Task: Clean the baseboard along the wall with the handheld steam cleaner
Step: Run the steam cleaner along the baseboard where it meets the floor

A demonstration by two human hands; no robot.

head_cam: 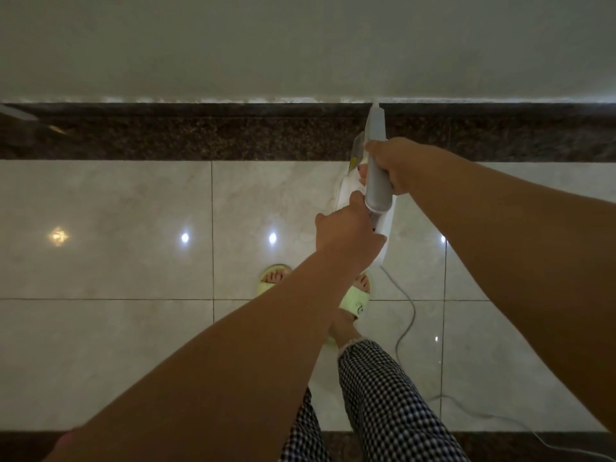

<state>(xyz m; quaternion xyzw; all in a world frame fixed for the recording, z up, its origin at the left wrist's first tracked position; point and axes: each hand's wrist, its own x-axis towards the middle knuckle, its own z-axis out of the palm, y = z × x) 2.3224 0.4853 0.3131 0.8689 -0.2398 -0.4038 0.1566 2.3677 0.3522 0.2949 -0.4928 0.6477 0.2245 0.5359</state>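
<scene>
Against the baseboard (233, 135), a dark speckled polished stone band under the matte pale wall (300, 45), the steam cleaner (376, 161) points its tapered white nozzle tip at the band's top edge. Right hand (395, 166) wraps the smooth grey cylindrical body; left hand (346, 231) grips its rear end, nearer the person. Thin white cord (405, 315) trails away from the baseboard over glossy cream floor tiles (116, 228)

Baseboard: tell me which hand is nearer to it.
Right. The right hand grips the steam cleaner high up, overlapping the dark baseboard edge in the head view. The left hand holds the cleaner's rear end, further back over the floor tiles.
</scene>
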